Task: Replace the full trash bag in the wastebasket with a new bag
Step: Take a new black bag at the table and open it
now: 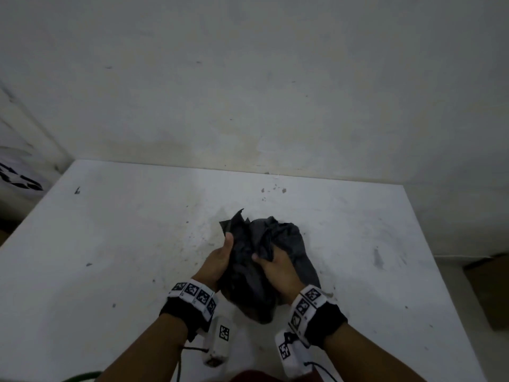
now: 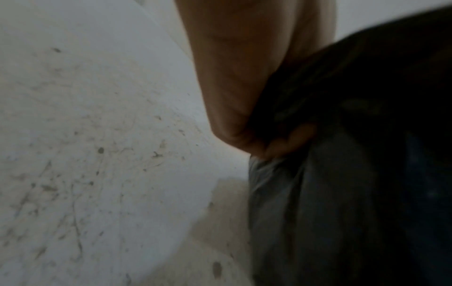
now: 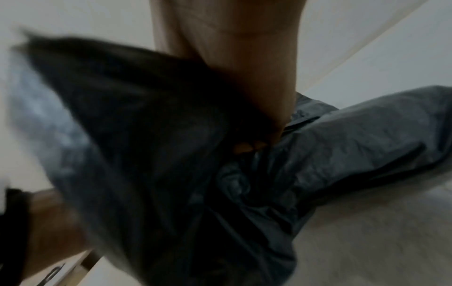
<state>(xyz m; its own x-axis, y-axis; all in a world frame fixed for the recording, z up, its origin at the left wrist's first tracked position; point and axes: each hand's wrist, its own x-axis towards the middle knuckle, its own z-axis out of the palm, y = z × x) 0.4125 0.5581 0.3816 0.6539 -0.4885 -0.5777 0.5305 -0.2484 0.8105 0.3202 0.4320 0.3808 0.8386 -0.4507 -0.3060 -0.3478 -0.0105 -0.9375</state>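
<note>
Lower centre of the head view: my left hand [image 1: 220,260] and right hand [image 1: 278,267] both gripped the bag [image 1: 259,260], a crumpled dark plastic one, held low over the table [image 1: 110,244]. Left thumb lay along the bag's left edge, with the fingers curled under the film. The left wrist view showed fingertips [image 2: 288,141] pinching a fold. Right-hand fingers were buried in the bunched middle. In the right wrist view only a few fingertips [image 3: 247,147] showed through the creases. That view was motion-blurred.

Whether this was the new bag or the full one I could not tell for certain. It looked limp and mostly flat, so I judged it the new one, being opened out. No wastebasket appeared in any view.

Risks noted:
- Thin film, tight grip. Pulling the hands apart on the same layer could tear it rather than part the mouth.
- I could not see which edge was the opening. Working the sealed end would waste effort and stretch the plastic.
- The table was gritty and stained. Dragging the bag across it could snag the film or dirty it.

Farther up the frame, the table's back edge met a scuffed wall [image 1: 248,78]. At right, beyond the table, stood something brown, likely a carton [image 1: 490,288].
</note>
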